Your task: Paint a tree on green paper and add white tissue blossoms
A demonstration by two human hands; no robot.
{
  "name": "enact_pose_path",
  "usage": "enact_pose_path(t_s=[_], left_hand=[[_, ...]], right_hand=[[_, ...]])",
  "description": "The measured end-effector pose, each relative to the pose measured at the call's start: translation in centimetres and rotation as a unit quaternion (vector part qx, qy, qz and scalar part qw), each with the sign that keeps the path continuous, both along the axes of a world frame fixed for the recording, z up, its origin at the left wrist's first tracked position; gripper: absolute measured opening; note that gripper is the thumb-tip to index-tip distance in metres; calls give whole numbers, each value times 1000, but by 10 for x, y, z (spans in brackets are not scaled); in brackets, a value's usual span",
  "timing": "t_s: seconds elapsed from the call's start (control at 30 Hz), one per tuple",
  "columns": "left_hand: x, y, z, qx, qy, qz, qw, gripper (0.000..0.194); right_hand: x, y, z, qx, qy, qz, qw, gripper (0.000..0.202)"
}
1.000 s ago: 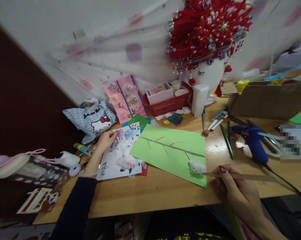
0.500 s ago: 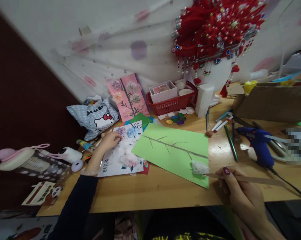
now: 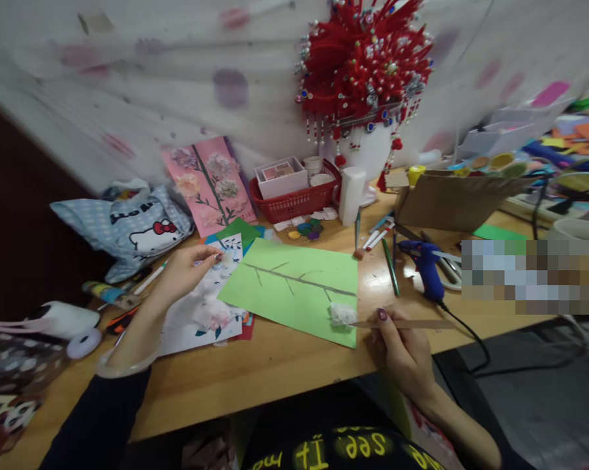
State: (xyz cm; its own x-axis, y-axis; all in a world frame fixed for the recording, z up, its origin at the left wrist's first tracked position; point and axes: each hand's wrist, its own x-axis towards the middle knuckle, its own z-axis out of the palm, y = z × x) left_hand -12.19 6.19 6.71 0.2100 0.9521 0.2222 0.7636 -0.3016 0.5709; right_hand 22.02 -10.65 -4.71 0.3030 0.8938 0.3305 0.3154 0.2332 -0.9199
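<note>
Shifting over the white sheet (image 3: 186,331), the left hand (image 3: 189,271) is now closer to the green sheet's (image 3: 274,313) left edge, fingertips drawn together; whether they pinch anything, I cannot tell. The right hand (image 3: 404,346) still pinches a brown strip (image 3: 436,324), its tip at the white tuft (image 3: 342,314) near the green sheet's near right corner. Only the left side's work seems to advance.

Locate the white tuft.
In the head view, the white tuft is right of centre, against the near right corner of the light green sheet, by the tip of the slim brown tool in the right hand.
</note>
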Motion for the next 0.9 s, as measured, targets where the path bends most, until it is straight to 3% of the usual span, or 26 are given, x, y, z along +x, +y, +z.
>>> enact_pose_path(t_s=[0.23, 0.43, 0.57, 0.7, 0.9], left_hand=[[67, -20, -1, -138, -108, -151, 973, 32], [109, -49, -16, -236, -59, -275, 930, 25], [123, -64, -16, -239, 29, -349, 906, 21], [134, -76, -15, -227, 32, -402, 886, 17], [161, -85, -32, -130, 17, -433, 892, 15]], right_hand=[[-1, -2, 3, 12, -7, 25, 1000, 32], [-1, -2, 10, 18, -72, 63, 995, 30], [0, 0, 11, 37, -125, 29, 991, 27], [0, 2, 11, 37, -127, -10, 991, 26], [0, 1, 13, 43, -132, -34, 990, 27]])
